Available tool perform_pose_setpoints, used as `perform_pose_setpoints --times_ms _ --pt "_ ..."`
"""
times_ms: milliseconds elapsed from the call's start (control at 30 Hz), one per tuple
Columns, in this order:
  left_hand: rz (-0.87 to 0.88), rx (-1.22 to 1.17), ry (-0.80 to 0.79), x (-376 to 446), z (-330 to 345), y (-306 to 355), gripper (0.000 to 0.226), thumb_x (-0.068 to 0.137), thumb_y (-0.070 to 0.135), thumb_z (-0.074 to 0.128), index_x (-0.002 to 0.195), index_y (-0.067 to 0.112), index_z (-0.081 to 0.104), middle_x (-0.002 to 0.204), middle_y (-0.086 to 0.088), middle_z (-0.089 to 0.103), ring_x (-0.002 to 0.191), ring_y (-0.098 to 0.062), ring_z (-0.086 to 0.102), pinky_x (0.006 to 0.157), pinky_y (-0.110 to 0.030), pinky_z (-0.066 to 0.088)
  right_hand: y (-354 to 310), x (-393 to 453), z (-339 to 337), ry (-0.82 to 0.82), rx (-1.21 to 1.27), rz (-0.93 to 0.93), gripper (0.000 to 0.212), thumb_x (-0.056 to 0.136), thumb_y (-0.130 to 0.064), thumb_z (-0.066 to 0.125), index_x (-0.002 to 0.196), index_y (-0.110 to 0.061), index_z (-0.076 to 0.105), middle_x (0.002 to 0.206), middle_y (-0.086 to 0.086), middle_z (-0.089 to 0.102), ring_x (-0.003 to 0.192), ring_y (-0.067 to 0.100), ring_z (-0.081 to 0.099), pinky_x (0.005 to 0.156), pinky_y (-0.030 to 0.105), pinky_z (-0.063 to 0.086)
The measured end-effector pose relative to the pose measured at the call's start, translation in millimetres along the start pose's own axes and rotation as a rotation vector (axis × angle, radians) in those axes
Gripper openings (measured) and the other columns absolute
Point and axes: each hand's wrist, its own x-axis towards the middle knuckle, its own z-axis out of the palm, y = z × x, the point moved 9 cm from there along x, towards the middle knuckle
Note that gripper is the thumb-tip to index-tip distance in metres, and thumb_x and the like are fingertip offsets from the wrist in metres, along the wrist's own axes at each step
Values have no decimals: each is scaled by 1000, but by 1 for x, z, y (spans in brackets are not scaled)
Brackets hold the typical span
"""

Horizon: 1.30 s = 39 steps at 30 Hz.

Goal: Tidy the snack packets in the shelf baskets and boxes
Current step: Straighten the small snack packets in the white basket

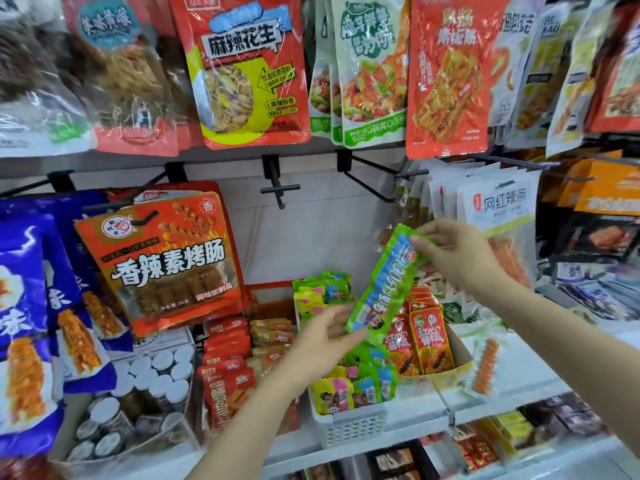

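Observation:
A long green and blue snack packet (388,289) hangs tilted above the shelf. My right hand (457,252) pinches its top end. My left hand (325,337) touches its lower end with fingers spread. Below it sits a white slotted basket (349,427) full of small green, pink and blue packets (349,389). More green packets (322,292) stand behind it. An open cardboard box (460,351) to the right holds upright orange-red packets (429,341). To the left, red packets (228,362) stand in rows.
Large snack bags hang from black pegs above, among them an orange sausage bag (166,261) and a white bag (498,209). One bare peg (278,190) juts out at centre. White-lidded jars (152,382) fill a clear box at lower left. A lower shelf (485,445) holds further packets.

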Motion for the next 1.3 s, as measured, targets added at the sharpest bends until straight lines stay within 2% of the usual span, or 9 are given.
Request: perform_pose_setpoints --times_ms 133,333,533,667,767,867,1067,1200,1300 --pt "-66 -354 183 -17 -13 -5 7 90 9 67 95 5 66 87 -4 71 77 -7 69 71 -22 57 -5 0 13 -30 81 51 7 88 -19 71 91 -12 68 77 -2 73 52 11 69 48 25 57" --pt "-125 -400 270 -29 -28 -17 12 90 14 67 95 2 68 74 2 74 73 -18 74 75 -26 59 0 5 23 -68 126 116 11 86 -21 73 90 -11 71 77 3 74 60 16 70 53 26 59" --pt "-136 -442 220 -31 -27 -18 29 79 29 70 91 3 66 89 -7 72 79 -14 72 79 -31 59 5 5 29 -93 212 147 5 86 -18 72 87 -13 71 74 2 75 58 10 69 52 21 56" --pt "-307 -1095 -89 -37 5 -13 48 93 42 59 126 8 59 131 -21 57 116 -36 61 88 -52 55 1 5 41 -163 322 160 8 90 -17 67 96 -11 69 77 2 76 66 12 72 59 23 59" --pt "-321 -1432 -180 -40 13 7 51 90 25 60 134 1 52 132 -30 56 103 -37 68 76 -41 61 -2 3 56 -258 495 169 9 94 -15 61 99 -9 65 89 9 72 78 17 71 74 31 61" --pt "-262 -1364 -90 -36 9 6 38 79 1 66 116 -9 65 118 -29 65 85 -26 72 66 -30 61 -1 4 59 -240 513 181 12 95 -18 60 103 -10 66 90 6 69 82 20 64 79 34 60" --pt "-39 -604 233 -43 -22 -2 34 72 21 79 105 21 75 108 2 75 98 -9 70 68 -15 53 4 -9 84 -409 611 329 40 101 -42 42 123 -15 62 106 7 74 101 21 70 89 37 56" --pt "58 -434 381 -50 -37 1 26 81 5 77 102 21 74 105 5 75 103 -10 69 75 -17 54 2 -9 83 -381 461 227 36 94 -22 60 122 0 60 104 12 74 98 26 71 85 36 59" --pt "83 -434 341 -53 -36 6 15 89 17 69 101 23 74 105 2 75 101 -16 70 76 -23 56 2 -9 78 -333 447 195 26 92 -13 62 113 3 65 100 17 74 95 29 72 84 39 59"
